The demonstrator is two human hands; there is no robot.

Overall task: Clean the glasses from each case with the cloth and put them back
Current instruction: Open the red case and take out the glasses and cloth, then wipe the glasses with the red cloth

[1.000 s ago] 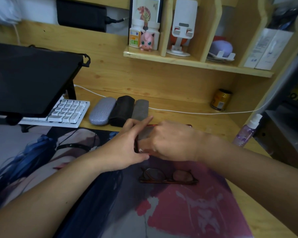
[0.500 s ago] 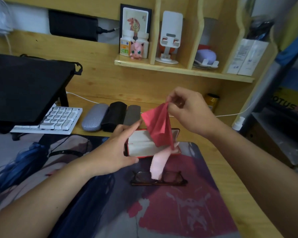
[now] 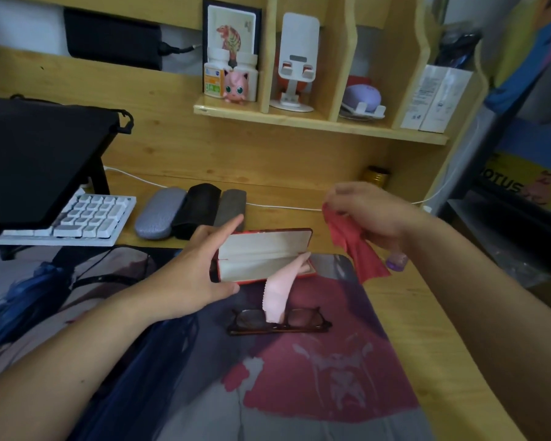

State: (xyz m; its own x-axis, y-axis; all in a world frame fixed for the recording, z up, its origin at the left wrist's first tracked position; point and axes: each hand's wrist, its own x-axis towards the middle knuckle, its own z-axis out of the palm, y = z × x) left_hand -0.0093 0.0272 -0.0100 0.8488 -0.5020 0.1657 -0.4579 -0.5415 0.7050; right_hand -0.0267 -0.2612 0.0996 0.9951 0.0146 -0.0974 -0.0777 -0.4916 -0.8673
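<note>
Right hand [image 3: 368, 211] has swung red cloth [image 3: 352, 246] rightward.

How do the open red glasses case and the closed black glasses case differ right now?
The open red glasses case lies on the printed desk mat, cream lining showing, steadied by the left hand. The closed black glasses case sits untouched on bare wood farther back, between two grey cases. A pale pink cloth trails from the red one only.

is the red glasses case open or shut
Open: the red hard-shell glasses case shows its cream lining, lid up, a pale pink cloth trailing out.
</note>
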